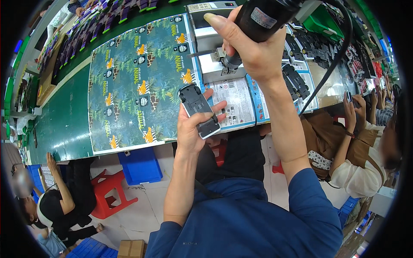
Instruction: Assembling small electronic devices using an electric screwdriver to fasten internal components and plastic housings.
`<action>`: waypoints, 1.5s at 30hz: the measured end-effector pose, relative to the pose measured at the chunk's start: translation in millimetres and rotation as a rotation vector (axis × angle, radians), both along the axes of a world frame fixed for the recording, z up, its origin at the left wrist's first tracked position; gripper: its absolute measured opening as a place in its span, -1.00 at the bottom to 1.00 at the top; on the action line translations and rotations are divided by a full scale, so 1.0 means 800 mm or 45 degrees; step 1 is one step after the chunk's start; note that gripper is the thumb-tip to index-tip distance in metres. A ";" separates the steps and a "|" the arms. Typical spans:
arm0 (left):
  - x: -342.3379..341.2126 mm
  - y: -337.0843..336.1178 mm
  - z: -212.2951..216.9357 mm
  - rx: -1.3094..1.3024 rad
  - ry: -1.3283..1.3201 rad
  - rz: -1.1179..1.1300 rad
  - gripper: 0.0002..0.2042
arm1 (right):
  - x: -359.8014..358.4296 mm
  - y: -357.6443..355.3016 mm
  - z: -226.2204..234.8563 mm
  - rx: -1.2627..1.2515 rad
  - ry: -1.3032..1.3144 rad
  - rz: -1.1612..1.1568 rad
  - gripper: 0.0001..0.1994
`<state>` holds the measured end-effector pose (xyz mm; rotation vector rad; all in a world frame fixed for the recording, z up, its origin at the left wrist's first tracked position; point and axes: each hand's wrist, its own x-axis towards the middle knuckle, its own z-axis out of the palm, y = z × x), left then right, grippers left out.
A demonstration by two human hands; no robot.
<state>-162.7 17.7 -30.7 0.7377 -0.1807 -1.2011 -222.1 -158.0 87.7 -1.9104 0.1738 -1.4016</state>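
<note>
My left hand (187, 131) holds a toy car (195, 103) with its dark grey underside turned up, thumb across the base and fingers spread beyond its right side. My right hand (266, 58) is wrapped round a black electric screwdriver (261, 19), its thumb sticking out to the left. The screwdriver's lower end points down at the front of a silver metal box (211, 74), which looks like a screw feeder. Its tip is close to a small metal fitting (218, 55) there; whether they touch I cannot tell.
Printed animal-pattern card (129, 90) covers much of the green bench (56, 124). Several black car bases (294, 81) lie to the right, near a green bin (322, 23). A black cable (333, 71) hangs beside my right arm. Co-workers sit at both sides; a blue crate (140, 165) stands below.
</note>
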 end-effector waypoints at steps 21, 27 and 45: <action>0.007 -0.005 -0.042 -0.090 0.304 0.059 -0.36 | -0.058 0.106 -0.033 0.881 -0.156 0.685 -0.85; 0.004 -0.016 -0.023 -0.055 0.522 0.067 -0.40 | -0.055 0.098 -0.029 0.636 0.177 0.665 -0.71; 0.034 0.013 0.010 0.015 -0.171 0.024 -0.66 | -0.074 0.090 -0.035 0.703 -0.218 1.191 -0.65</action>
